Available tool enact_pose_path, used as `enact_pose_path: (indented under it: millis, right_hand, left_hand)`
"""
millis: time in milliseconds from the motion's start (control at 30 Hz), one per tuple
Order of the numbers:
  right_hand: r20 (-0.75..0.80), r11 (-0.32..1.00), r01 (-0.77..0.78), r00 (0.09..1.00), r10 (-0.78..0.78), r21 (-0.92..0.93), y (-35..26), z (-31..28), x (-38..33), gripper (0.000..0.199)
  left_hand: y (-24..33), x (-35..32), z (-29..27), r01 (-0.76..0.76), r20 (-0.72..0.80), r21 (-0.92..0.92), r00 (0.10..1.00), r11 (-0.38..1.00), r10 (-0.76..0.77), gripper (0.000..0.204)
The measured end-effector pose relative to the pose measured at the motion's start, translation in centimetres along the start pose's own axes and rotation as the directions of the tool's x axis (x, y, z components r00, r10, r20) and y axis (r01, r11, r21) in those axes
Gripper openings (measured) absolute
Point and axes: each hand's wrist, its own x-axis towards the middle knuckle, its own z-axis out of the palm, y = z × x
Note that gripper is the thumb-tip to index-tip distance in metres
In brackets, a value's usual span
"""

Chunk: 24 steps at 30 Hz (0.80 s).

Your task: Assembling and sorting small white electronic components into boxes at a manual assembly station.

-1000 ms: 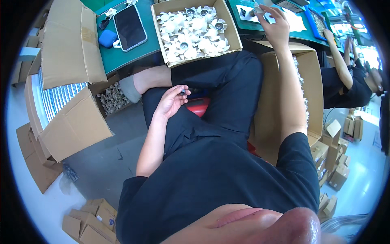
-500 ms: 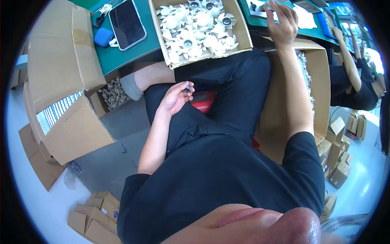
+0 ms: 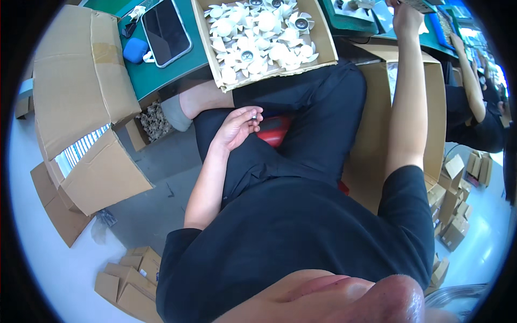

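My left hand (image 3: 239,128) rests over my lap, its fingers curled together around a small dark piece (image 3: 254,117) with a shiny end. Too little of that piece shows to name its kind. My right hand (image 3: 407,21) is stretched far forward to the top edge of the view, beside a grey box-shaped device (image 3: 421,4). Its fingers are mostly cut off or hidden, so what they touch does not show. Ahead of my lap stands an open cardboard box (image 3: 219,74) full of white fan wheels (image 3: 266,22), a few with dark round hubs.
A phone (image 3: 166,32) and a blue case (image 3: 136,50) lie on the green table (image 3: 139,81). Large cartons (image 3: 75,70) stand at my left, and an open carton (image 3: 369,134) is at my right. A co-worker's arm (image 3: 469,86) shows at the far right.
My right hand has moved right and farther forward, from above a white-and-dark fixture to beside the grey device. My left hand stays over my lap, still closed on the small piece.
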Motion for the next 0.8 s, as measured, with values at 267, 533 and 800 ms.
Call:
enact_pose_path:
  millis: [267, 533, 800]
  right_hand:
    - [0.055, 0.973, -0.162, 0.986, 0.155, 0.162, 8.1, 4.9, 2.0, 0.026]
    - [0.243, 0.702, -0.151, 0.97, -0.032, 0.696, -12.2, -0.9, -5.2, 0.041]
    - [-0.313, 0.864, 0.115, 0.948, 0.052, 0.49, -21.6, -0.3, -10.7, 0.04]
  left_hand:
    - [0.6, 1.7, 0.3, -0.04, 0.119, 0.067, 0.992, 0.997, 0.032, 0.029]
    - [0.0, -0.6, -0.2, -0.113, 0.114, 0.071, 0.988, 0.991, 0.105, 0.036]
    - [0.1, -0.5, -0.1, -0.161, 0.195, 0.03, 0.969, 0.987, 0.152, 0.037]
